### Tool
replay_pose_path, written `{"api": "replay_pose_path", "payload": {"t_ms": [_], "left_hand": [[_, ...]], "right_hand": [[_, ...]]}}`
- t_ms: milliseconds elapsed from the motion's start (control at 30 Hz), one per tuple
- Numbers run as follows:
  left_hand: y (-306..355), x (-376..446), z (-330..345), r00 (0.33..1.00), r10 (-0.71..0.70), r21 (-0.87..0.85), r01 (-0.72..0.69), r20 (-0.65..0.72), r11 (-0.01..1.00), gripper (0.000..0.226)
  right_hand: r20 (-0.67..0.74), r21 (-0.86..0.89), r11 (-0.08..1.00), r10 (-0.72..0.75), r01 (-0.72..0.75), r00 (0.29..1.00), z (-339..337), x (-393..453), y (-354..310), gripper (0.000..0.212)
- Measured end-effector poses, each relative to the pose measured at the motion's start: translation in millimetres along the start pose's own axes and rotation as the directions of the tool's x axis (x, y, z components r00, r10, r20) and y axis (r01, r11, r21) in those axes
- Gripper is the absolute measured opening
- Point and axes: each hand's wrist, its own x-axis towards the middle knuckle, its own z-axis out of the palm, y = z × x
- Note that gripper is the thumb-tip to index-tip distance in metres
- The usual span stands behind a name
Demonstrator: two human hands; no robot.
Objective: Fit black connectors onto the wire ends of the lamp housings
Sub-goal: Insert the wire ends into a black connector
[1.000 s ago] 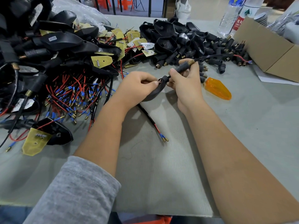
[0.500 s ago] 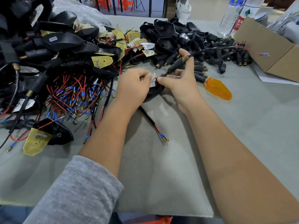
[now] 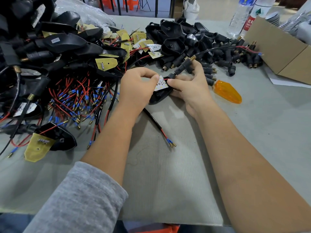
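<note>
Left hand [image 3: 136, 86] pinching white board [image 3: 160, 84] at housing [image 3: 159, 95]; right hand [image 3: 188, 84] pinching red wire beside it, black connector [image 3: 182, 65] held between fingers. Housing above mat [image 3: 168, 165], near orange lens [image 3: 227, 92].

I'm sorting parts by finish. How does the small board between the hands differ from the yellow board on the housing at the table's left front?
The white board shows a pale face dotted with small chips; the yellow board shows a mustard face with a resistor and holes. The white board is pinched by the left hand and right hand; the yellow board lies untouched. Both sit at a black housing and have a red wire.
</note>
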Motion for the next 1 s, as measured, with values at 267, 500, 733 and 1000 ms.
{"api": "replay_pose_path", "payload": {"t_ms": [267,500,733,1000], "left_hand": [[-5,1,4,1.0,-0.015,-0.038,0.016,0.024,0.999,0.013],[-3,-1,9,0.994,-0.047,-0.048,0.052,0.101,0.997,0.017],[-1,-3,3,0.996,0.088,0.001,-0.088,-0.001,0.996,0.023],[6,-4,0,0.992,0.04,-0.206,-0.015,0.12,0.979,0.013]], "right_hand": [[-0.011,0.166,0.986,0.001,0.001,1.0,-1,-2,-4,0.08],[0.064,0.32,0.947,0.024,-0.043,0.998,0,-1,-3,0.073],[0.142,0.248,0.966,0.035,-0.07,0.989,2,-3,-1,0.086],[0.06,0.186,0.982,0.001,-0.012,0.998,2,-3,-2,0.079]]}}
